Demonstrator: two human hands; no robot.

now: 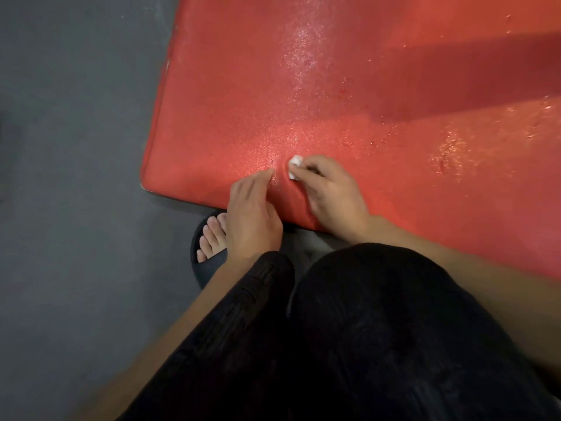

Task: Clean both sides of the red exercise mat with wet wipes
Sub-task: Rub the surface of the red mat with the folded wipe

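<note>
Red mat (349,95): right hand (331,192) presses balled wipe (295,167) onto it.

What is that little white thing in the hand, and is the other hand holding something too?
The right hand pinches a bunched wet wipe at its fingertips. The left hand holds nothing.

Mat (334,86): red foam-like sheet, finely grained and pebbled; surface is glistening wet in speckled patches, otherwise showing matt.
Mat edge: rounded, smooth, looking slightly scuffed at the corner.
Wipe (294,167): white, soft, crumpled cloth-like wad, appearing matt.
Floor (76,147): grey, matt, looking faintly rough.
Slipper (206,271): dark, smooth, appearing rubbery, dull finish.
Trousers (364,329): black cloth, matt, showing ribbed weave.
</note>
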